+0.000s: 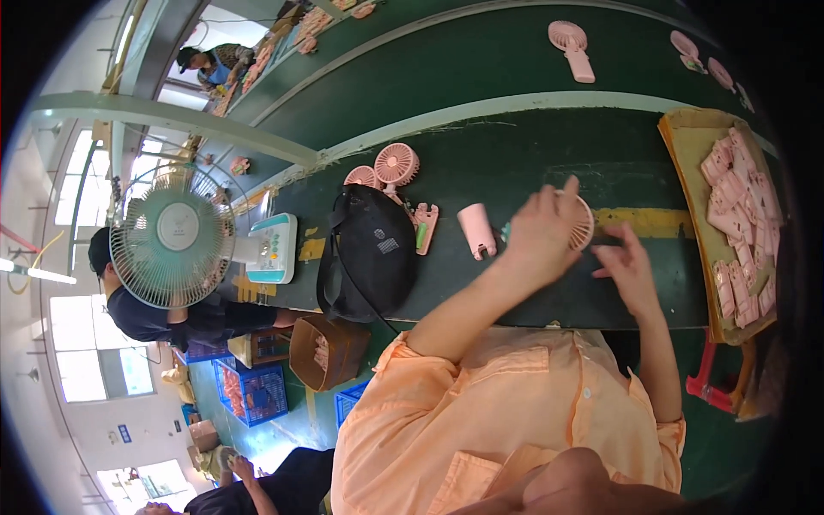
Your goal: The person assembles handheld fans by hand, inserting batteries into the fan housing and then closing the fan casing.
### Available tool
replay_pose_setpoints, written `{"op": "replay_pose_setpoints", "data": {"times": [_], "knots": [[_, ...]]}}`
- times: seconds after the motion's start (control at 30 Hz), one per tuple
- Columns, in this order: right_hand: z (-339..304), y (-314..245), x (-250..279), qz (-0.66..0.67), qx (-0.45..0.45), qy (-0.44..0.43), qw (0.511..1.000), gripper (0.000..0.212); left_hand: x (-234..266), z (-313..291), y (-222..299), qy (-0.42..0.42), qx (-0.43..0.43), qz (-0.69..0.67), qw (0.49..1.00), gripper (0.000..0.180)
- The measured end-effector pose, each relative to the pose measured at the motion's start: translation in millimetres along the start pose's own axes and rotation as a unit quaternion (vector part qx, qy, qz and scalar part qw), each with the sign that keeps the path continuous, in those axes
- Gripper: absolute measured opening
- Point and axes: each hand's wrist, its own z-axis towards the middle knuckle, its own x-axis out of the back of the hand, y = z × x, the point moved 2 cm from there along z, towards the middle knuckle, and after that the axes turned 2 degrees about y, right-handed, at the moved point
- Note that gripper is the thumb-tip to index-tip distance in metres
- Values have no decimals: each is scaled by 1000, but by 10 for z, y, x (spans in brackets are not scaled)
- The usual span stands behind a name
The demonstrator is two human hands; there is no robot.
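My left hand [542, 225] is closed around a pink handheld fan above the green table, its palm and fingers hiding much of it. The round grille [583, 221] of this fan shows past my fingers. Just right of it, my right hand [628, 264] has its fingers apart and holds nothing I can see. A pink handle cover [475, 230], slightly blurred, is on the table left of my left hand. Farther left, a pink handle part with a green piece [425, 227] lies beside a black bag [373, 253].
Two pink fans [396, 165] lie behind the bag. A carton [699, 249] of pink parts stands at right. Farther left is a large desk fan [176, 227]. Another pink fan [573, 51] lies on the green surface beyond the pale rail [532, 99]. Other people are nearby.
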Motion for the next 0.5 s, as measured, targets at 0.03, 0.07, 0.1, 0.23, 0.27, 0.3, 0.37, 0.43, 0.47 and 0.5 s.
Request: {"op": "replay_pose_setpoints", "data": {"times": [0.03,0.07,0.1,0.23,0.27,0.3,0.37,0.43,0.47,0.5], "knots": [[0,7,-93,6,16,-34,999,35,-70,-33,130,-23,-12,-78,997,96],[-33,-44,-107,6,34,-57,998,44,-114,-40,267,-48,-35,-162,985,98],[-69,-84,-51,-2,39,-37,999,44,-115,-51,313,-52,-54,-173,982,98],[-274,-238,256,-40,-20,49,998,58,72,-117,75,-72,-144,-71,984,89],[-262,-211,276,-43,-9,64,997,67,-60,-176,-127,-92,-129,-48,986,77],[-228,-115,307,-40,-2,78,996,76,-251,-237,-314,-144,-119,-1,982,69],[-216,12,307,-31,-4,147,989,86,-340,-305,-449,-153,-126,-35,980,66],[-258,47,322,57,-4,145,988,86,-192,-310,-333,-175,-124,-24,976,64],[-270,-9,279,69,8,143,987,86,-122,-289,-270,-171,-137,-31,975,64],[-290,-69,288,63,14,153,986,86,-66,-268,-212,-145,-157,-10,977,63]]}}
